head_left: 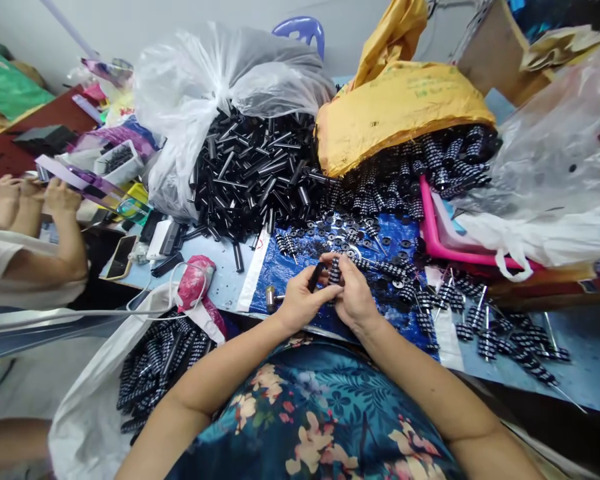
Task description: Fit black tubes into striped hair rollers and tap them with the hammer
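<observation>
Close together over the blue plastic sheet [267,270], my two hands work at the front of the table. My left hand [303,300] is closed on a black tube [317,277]. Between the thumb and fingers of my right hand [357,297] is a black-and-white patterned roller [335,271], standing roughly upright beside the tube. A hammer [271,299] with a metal head lies just left of my left hand. Small black discs [337,233] and loose patterned rollers [393,269] are scattered beyond and to the right of my hands.
Black tubes [253,173] spill from a clear plastic bag [180,87]. A yellow sack [400,110] holds patterned rollers; a pink tray [433,227] stands at right. Rollers with metal rods [487,340] lie farther right. A white sack [90,400] sits low left. Another person's hands [60,200] are at far left.
</observation>
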A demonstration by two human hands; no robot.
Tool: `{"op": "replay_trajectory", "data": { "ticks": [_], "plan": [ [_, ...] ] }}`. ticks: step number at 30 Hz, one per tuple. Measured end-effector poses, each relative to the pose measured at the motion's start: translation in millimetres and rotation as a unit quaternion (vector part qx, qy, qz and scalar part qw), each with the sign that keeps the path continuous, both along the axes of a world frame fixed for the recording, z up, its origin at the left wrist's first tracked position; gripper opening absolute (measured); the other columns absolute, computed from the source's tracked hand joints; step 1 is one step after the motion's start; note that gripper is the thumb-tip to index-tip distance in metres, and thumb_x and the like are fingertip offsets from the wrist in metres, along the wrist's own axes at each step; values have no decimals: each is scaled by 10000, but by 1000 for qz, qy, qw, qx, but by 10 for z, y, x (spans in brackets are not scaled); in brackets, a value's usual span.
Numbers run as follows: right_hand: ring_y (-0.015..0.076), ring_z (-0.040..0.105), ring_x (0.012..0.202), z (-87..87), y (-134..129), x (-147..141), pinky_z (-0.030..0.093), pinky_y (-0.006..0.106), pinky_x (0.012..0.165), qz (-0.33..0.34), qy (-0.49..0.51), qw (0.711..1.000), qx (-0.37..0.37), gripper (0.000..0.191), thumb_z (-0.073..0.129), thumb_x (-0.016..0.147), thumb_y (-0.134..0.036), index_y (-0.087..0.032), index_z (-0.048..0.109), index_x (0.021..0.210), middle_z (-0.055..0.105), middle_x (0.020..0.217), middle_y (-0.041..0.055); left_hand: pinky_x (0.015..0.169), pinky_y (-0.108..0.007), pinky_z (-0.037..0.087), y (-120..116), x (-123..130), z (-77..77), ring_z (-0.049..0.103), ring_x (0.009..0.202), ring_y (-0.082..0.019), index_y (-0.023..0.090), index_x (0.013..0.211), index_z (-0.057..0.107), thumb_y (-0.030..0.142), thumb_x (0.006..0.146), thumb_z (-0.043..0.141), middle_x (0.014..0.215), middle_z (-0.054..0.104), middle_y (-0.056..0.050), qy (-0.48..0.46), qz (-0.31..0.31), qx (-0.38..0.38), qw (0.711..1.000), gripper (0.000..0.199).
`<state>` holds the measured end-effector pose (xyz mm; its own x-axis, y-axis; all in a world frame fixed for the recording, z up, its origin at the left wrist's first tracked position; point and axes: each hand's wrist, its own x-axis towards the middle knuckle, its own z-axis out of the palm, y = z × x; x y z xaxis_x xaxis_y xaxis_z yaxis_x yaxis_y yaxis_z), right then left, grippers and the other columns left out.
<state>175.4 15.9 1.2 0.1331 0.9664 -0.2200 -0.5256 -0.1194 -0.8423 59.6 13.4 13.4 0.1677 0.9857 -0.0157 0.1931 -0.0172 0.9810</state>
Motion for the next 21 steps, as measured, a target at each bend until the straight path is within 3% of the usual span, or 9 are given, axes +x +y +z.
{"op": "replay_trajectory", "data": {
  "ticks": [2,4,7,9,13,16,19,21],
  "plan": [
    [235,644,1109,-33,-1,27,549,385,932,19,-88,995,48,479,539,913,-636,-222,662,1119,674,1220,90,681,-257,445,25,-8,16,548,706,-136,165,869,657,389,765,764,767,629,4,4,-6,-5,1000,269],
    [300,495,1370,-65,-27,122,494,458,1066,44,-233,960,149,647,604,876,-647,-226,546,1364,512,1483,136,630,-245,404,37,-71,72,492,661,-118,163,807,631,395,785,749,714,573,20,4,0,-26,1000,261],
    [363,260,1527,-94,-81,301,382,561,1178,102,-448,826,327,992,774,776,-570,-262,274,1575,235,1659,153,607,-240,383,31,-212,185,462,643,-107,161,772,608,393,771,773,695,537,28,-9,-14,-65,998,284],
    [359,324,1503,-96,-105,366,380,570,1186,124,-508,756,393,1015,786,797,-487,-268,205,1601,282,1638,164,610,-240,395,24,-283,233,474,640,-105,160,801,621,400,754,792,700,545,26,-22,-29,-81,996,298],
    [363,470,1412,-77,-131,326,449,553,1151,77,-539,728,417,1055,797,786,-480,-226,189,1610,433,1549,187,484,-239,337,7,-330,203,432,484,-78,171,968,607,596,880,607,690,564,29,-75,6,-122,990,433],
    [357,518,1374,-68,-153,239,500,523,1116,76,-559,697,442,1079,796,780,-510,-224,178,1617,486,1514,186,473,-238,324,-27,-323,122,415,467,-77,177,953,579,647,952,446,668,561,31,-101,65,-115,986,488],
    [351,534,1362,-79,-160,175,516,511,1103,71,-581,672,453,1036,772,808,-503,-204,195,1615,504,1501,198,621,-230,427,-64,-317,62,509,642,-100,163,853,629,593,889,618,730,593,11,-147,88,-116,978,431],
    [353,524,1372,-94,-159,155,510,517,1106,68,-597,662,448,1006,760,826,-484,-191,206,1613,495,1511,204,723,-243,466,-75,-336,52,561,740,-120,157,863,673,538,802,747,788,635,0,-221,83,-165,958,393]
  ]
}}
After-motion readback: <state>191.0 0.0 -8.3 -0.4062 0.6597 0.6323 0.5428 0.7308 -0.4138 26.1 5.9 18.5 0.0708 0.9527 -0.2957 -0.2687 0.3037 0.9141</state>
